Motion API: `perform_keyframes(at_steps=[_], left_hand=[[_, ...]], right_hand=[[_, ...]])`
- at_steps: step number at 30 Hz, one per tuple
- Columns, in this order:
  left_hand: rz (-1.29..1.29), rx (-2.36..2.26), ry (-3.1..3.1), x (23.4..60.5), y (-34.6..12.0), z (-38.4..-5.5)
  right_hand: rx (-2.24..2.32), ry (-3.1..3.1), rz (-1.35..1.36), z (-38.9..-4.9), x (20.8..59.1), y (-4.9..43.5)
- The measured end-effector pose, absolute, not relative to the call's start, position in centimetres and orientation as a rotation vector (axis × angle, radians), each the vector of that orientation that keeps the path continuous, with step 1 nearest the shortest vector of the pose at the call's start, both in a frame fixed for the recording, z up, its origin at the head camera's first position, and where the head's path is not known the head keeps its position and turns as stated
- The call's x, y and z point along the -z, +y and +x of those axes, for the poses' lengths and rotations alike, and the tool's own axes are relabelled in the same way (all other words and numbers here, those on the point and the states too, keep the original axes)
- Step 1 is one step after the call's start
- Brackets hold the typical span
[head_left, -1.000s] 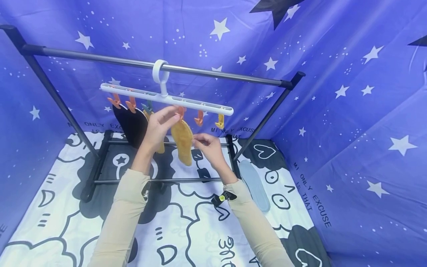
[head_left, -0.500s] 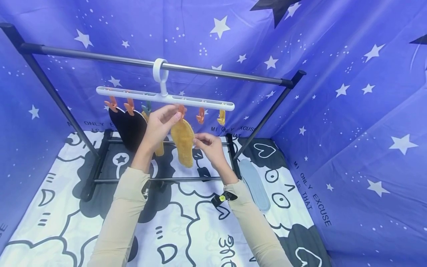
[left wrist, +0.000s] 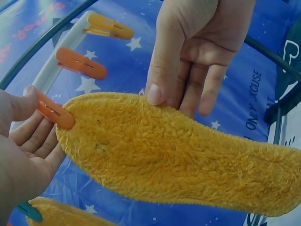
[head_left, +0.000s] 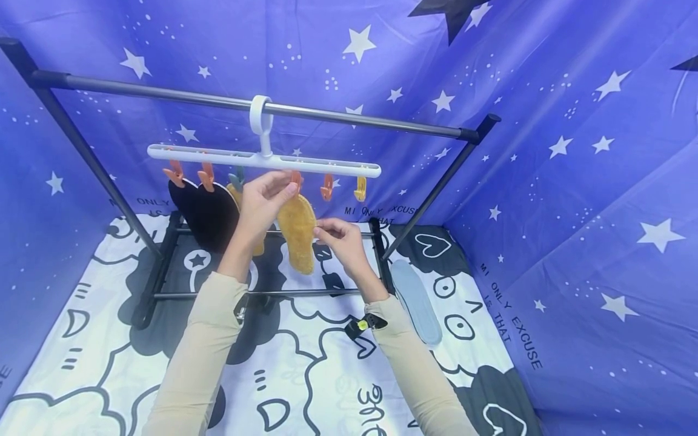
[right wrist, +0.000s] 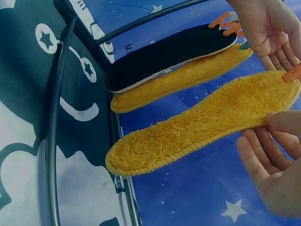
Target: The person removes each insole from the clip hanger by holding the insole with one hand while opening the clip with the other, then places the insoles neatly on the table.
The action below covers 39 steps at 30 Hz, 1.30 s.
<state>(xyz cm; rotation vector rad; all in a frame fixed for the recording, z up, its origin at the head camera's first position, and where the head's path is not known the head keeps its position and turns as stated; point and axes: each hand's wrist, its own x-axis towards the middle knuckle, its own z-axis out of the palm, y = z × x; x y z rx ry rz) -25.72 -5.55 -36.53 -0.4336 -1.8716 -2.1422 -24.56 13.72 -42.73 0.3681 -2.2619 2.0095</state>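
A fuzzy yellow insole hangs from an orange clip that bites its upper end. My left hand pinches that clip between thumb and fingers. On the insole's side edge, my right hand pinches with thumb and fingers. The clip belongs to a white clip hanger, hooked over the rack's top bar. Farther left, two orange clips hold a black insole, and a teal clip holds another yellow insole, partly hidden behind my left hand in the head view.
Another orange clip and a yellow clip dangle at the hanger's right end. A grey-blue insole lies on the patterned cloth, right of the rack. The rack's lower bars cross below my hands. Starry blue curtains surround the space.
The hanger has turned a little, its left end shifting left and down with the black insole. Both hands keep their grip in nearly the same place.
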Motion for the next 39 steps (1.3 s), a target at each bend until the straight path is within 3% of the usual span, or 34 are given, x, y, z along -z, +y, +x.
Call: perform_keyframes(at_steps=[39], left_hand=[[-0.232,1.995,-1.96,36.0,-5.3,-25.6]], right_hand=[[-2.237,-2.122,0.249,-25.2,44.3,12.3]])
